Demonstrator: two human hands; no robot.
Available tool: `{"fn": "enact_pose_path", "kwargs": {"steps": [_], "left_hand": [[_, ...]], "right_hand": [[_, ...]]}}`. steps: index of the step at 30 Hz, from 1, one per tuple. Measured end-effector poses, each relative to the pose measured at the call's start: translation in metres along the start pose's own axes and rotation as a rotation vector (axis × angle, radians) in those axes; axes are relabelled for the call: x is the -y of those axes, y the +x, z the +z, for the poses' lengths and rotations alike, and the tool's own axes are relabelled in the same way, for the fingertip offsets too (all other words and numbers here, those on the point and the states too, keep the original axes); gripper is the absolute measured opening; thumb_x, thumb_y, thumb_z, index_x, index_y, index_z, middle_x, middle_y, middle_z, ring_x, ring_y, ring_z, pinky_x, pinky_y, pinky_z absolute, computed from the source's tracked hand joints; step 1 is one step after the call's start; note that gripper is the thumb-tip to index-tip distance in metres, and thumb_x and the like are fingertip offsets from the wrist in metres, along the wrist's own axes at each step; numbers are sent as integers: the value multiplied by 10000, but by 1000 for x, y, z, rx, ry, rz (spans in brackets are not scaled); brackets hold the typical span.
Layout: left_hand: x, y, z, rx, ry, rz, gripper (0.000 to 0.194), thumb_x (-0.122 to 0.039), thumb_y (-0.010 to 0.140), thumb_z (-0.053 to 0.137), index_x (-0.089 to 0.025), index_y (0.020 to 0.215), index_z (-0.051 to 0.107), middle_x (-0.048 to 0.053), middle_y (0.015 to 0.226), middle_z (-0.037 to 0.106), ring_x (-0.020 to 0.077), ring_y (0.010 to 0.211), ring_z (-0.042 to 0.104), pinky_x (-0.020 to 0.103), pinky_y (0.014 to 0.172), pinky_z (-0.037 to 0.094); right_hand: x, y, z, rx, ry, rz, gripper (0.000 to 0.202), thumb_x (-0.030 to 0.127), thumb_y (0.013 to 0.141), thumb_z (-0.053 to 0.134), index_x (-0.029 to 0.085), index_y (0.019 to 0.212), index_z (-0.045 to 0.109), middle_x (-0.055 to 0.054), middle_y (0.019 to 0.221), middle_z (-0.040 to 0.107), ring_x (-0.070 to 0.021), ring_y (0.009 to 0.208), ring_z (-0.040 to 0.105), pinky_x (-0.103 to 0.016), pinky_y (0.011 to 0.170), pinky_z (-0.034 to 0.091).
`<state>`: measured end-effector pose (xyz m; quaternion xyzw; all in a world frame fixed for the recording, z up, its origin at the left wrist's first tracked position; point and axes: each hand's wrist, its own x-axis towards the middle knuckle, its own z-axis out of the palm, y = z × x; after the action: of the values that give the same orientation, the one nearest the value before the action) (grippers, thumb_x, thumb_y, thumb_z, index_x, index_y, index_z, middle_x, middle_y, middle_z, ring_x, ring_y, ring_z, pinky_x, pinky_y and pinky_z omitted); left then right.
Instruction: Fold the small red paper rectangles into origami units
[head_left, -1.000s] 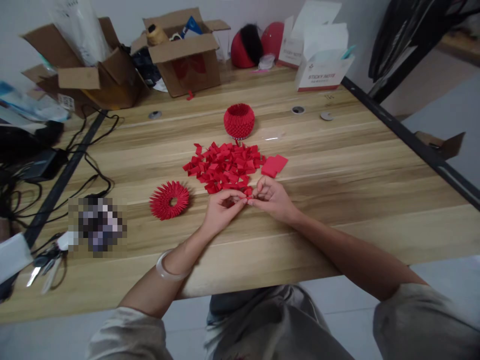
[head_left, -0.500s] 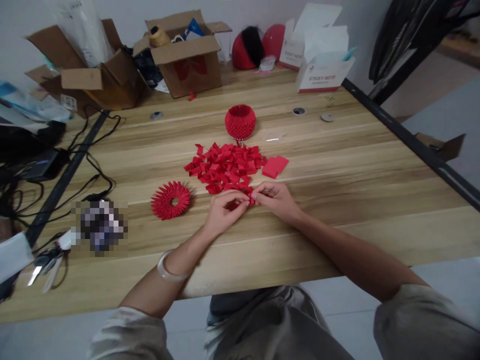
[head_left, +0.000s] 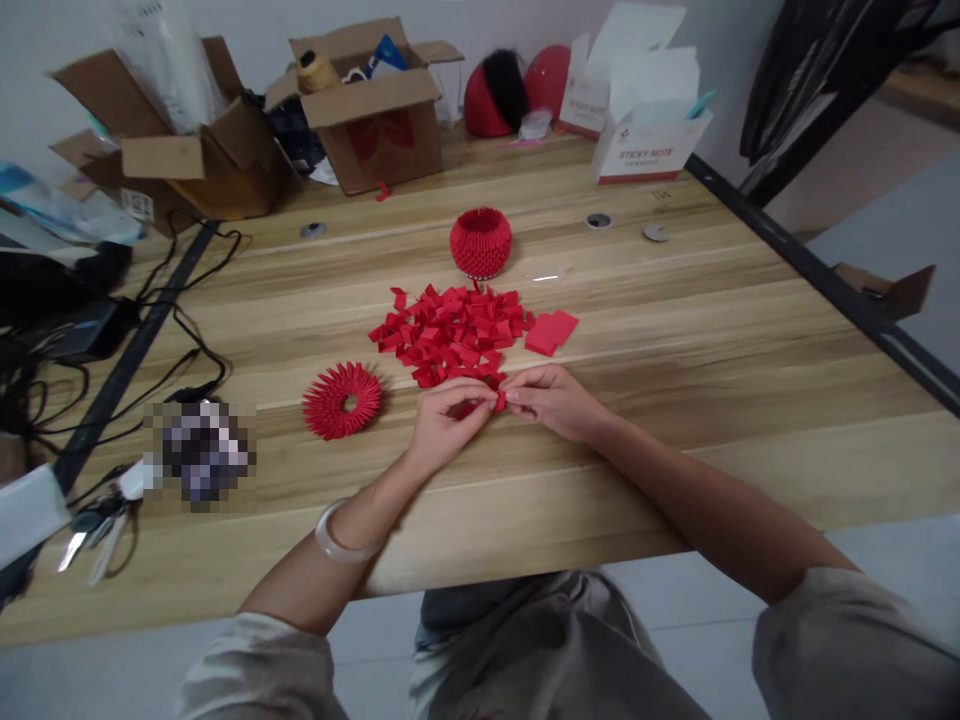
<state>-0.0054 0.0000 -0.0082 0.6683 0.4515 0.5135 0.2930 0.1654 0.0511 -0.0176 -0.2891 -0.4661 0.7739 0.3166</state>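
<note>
Between the fingertips of my left hand [head_left: 454, 420] and my right hand [head_left: 551, 398] is a small piece of red paper [head_left: 501, 400], pinched from both sides. My fingers partly cover it, so its exact fold is hard to see. Just beyond my hands lies a loose pile of folded red paper pieces [head_left: 454, 330]. To the pile's right are flat red paper sheets [head_left: 551, 333]. Left of my left hand rests a spiky red paper ring [head_left: 342, 401] with a hole in its middle. Behind the pile stands a round red paper bowl [head_left: 481, 245].
Two open cardboard boxes [head_left: 394, 135] stand at the back left, and white sticky note boxes [head_left: 649, 145] at the back right. A red and black round object [head_left: 495, 95] sits between them. Black cables [head_left: 180, 330], keys [head_left: 101, 525] and a blurred-out item [head_left: 202, 455] lie at the left.
My right fingers have shifted slightly on the small red paper piece. My left hand stays almost in place, and the other paper things have not moved.
</note>
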Motion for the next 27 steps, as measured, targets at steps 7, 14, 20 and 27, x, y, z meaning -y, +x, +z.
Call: {"fn": "enact_pose_path", "kwargs": {"steps": [7,14,20,27], "left_hand": [[-1,-1,0,4,18,9,81,-139,713,657,-161,770,710,80,785,709,153,705,648,282,702,519],[-4,0,2,2,21,6,75,-154,707,667,-162,765,714,77,777,716,147,689,653,274,686,528],[-6,0,1,40,28,-14,70,-181,718,655,-167,758,712,78,768,713,152,684,648,287,678,526],[2,-1,2,-23,-69,-134,78,-194,719,650,-147,767,689,83,762,702,157,703,638,284,681,513]], "right_hand": [[6,-2,2,-28,-88,-23,163,257,608,753,139,689,676,21,544,579,-42,447,424,-178,415,283],[12,-3,9,-109,-134,-32,157,239,564,752,134,622,651,15,574,614,-44,460,452,-185,442,333],[11,-3,8,-89,-201,-65,123,228,580,728,141,611,647,4,622,634,-81,561,553,-217,563,424],[13,-5,12,-128,-225,-46,119,237,614,700,139,665,655,25,578,600,-57,499,492,-201,515,387]]}}
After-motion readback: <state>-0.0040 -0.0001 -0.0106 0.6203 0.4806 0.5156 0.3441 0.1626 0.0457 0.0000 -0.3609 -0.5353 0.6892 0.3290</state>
